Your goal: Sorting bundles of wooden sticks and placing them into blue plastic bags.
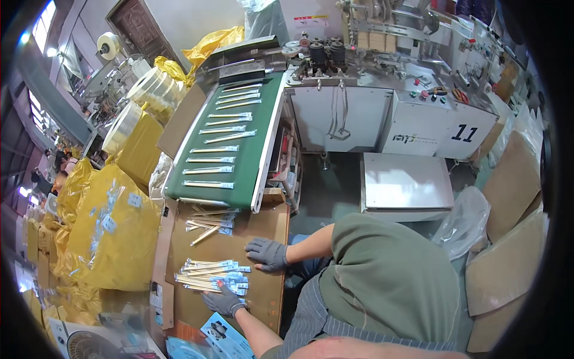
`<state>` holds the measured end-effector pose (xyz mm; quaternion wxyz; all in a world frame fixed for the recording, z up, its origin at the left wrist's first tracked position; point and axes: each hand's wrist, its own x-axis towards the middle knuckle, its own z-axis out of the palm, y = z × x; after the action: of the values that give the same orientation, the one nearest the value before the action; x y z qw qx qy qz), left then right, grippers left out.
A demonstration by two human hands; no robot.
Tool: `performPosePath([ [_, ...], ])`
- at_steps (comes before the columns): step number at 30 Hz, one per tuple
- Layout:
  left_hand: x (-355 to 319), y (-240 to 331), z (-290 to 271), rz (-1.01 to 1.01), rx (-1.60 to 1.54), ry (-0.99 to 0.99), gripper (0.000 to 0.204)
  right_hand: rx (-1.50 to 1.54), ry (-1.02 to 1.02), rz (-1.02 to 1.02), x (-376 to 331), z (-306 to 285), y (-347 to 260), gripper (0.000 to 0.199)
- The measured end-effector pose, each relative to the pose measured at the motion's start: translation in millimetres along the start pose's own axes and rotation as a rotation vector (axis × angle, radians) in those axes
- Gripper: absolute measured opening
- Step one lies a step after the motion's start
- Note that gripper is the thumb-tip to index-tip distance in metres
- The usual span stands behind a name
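On the brown tabletop (263, 302), a pile of wrapped wooden chopsticks (209, 272) lies in clear and pale blue packets. My left hand (224, 301), in a grey glove with bare fingertips, rests against the pile's lower side, thumb raised apart from the stretched fingers. Higher up, near the table's right edge, my right hand (267, 253) lies flat in a similar glove, fingers extended and holding nothing. A looser heap of packets (209, 224) sits beyond it, below the belt's end. Several more packets (210, 160) lie crosswise in a row on the green conveyor belt (239, 143).
Cardboard panels (165, 263) border the table's left side. Beyond stands a big yellow bag (113, 233) holding packets. Blue printed packaging (227, 335) and a fan (89, 344) are at lower left. A white machine cabinet (341, 116) stands past the belt, with a low white box (406, 182) before it.
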<state>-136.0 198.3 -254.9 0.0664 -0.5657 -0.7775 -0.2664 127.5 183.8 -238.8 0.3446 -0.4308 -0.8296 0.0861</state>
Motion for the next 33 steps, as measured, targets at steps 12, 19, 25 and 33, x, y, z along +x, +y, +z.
performPosePath([
  [12,-1,5,-6,-0.011,0.004,-0.021,0.077,0.002,-0.012,0.016,0,-4,-3,0.043],
  [19,1,-4,6,0.014,0.042,0.012,0.077,-0.002,-0.012,0.012,2,-6,-3,0.042],
  [25,1,-3,6,0.006,0.051,-0.006,0.077,-0.003,0.005,-0.002,0,-5,-2,0.042],
  [33,-2,-5,9,0.000,0.026,0.006,0.076,-0.020,0.033,-0.016,-1,0,0,0.041],
])
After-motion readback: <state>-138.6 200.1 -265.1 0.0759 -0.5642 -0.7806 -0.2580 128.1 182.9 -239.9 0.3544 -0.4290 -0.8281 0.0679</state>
